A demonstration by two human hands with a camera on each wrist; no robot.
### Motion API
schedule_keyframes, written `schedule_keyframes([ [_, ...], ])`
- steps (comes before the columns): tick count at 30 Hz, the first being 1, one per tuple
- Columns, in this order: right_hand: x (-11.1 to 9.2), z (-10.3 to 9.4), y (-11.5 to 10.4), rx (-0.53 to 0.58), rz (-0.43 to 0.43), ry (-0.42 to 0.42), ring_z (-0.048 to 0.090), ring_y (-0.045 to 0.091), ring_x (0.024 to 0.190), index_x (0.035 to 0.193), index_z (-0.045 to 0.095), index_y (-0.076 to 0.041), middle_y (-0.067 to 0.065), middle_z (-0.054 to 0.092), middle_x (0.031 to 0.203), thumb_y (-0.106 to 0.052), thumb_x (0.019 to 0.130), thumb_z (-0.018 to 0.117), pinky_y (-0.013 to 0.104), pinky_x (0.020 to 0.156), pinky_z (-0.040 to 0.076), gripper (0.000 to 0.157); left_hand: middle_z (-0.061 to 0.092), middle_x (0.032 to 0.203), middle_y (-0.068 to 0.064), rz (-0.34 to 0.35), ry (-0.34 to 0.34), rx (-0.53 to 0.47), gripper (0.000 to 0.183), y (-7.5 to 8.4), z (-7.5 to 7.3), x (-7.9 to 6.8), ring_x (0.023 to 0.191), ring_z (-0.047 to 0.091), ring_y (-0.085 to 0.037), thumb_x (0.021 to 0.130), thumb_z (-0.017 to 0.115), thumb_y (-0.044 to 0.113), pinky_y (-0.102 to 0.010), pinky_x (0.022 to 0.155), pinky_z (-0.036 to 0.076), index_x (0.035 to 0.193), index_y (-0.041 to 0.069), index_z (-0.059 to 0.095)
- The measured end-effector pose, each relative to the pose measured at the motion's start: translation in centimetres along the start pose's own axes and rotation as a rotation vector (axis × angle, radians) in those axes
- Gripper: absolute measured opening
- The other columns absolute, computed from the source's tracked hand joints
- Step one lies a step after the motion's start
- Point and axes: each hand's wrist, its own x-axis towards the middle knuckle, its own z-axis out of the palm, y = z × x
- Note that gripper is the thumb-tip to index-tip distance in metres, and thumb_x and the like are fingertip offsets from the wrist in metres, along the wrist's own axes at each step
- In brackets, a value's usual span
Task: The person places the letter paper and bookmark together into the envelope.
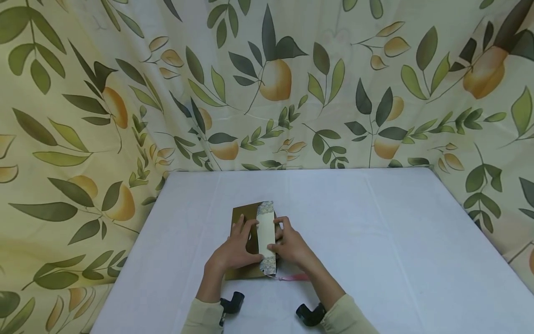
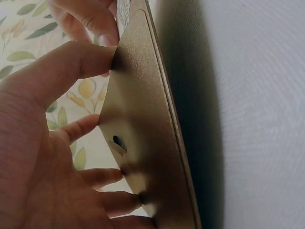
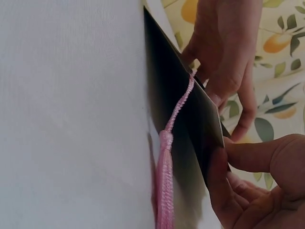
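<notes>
A flat gold-brown folded card (image 1: 246, 211) lies near the middle of the table, with a cream strip (image 1: 266, 234) along its right side that has grey patterned ends. My left hand (image 1: 235, 248) rests on the card, fingers spread and thumb at the strip's edge. In the left wrist view its fingertips touch the gold face beside a small cut-out (image 2: 118, 142). With thumb above and fingers beneath, my right hand (image 1: 292, 243) pinches the card's right edge. That edge is raised, showing a dark underside (image 3: 200, 129). From the card's near end hangs a pink tassel (image 3: 165, 186).
The white-covered table (image 1: 396, 241) spreads around the card. Behind it hangs a curtain (image 1: 333, 93) with leaves and fruit, continuing along both sides. Black wrist devices (image 1: 232, 302) stick out near the light sleeves (image 1: 204, 315).
</notes>
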Motion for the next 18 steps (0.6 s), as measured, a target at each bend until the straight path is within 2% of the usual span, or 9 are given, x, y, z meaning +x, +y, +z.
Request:
schedule_keyframes([
  [10, 0.6, 0.8, 0.8, 0.085, -0.023, -0.046, 0.069, 0.022, 0.079, 0.143, 0.035, 0.000, 0.013, 0.067, 0.101, 0.006, 0.092, 0.074, 0.038, 0.066, 0.058, 0.065, 0.005, 0.169, -0.026, 0.002, 0.004, 0.004, 0.091, -0.2, 0.1, 0.0, 0.150, 0.004, -0.057, 0.081, 0.086, 0.033, -0.076, 0.109, 0.024, 0.156, 0.021, 0.035],
  [14, 0.8, 1.1, 0.9, 0.115, -0.005, -0.049, 0.068, 0.022, 0.079, 0.143, 0.037, -0.001, 0.012, 0.067, 0.101, 0.006, 0.092, 0.073, 0.039, 0.069, 0.058, 0.062, 0.003, 0.170, -0.024, 0.001, -0.003, -0.002, 0.092, -0.3, 0.2, 0.0, 0.150, 0.002, -0.057, 0.082, 0.086, 0.033, -0.076, 0.109, 0.024, 0.156, 0.021, 0.034],
  [18, 0.9, 1.3, 0.9, 0.121, 0.010, -0.059, 0.068, 0.021, 0.077, 0.144, 0.036, -0.001, 0.012, 0.066, 0.101, 0.003, 0.094, 0.072, 0.038, 0.070, 0.057, 0.061, 0.002, 0.170, -0.024, -0.001, -0.005, -0.003, 0.091, -0.1, 0.1, 0.0, 0.150, 0.002, -0.057, 0.082, 0.086, 0.033, -0.078, 0.103, 0.030, 0.157, 0.023, 0.034],
])
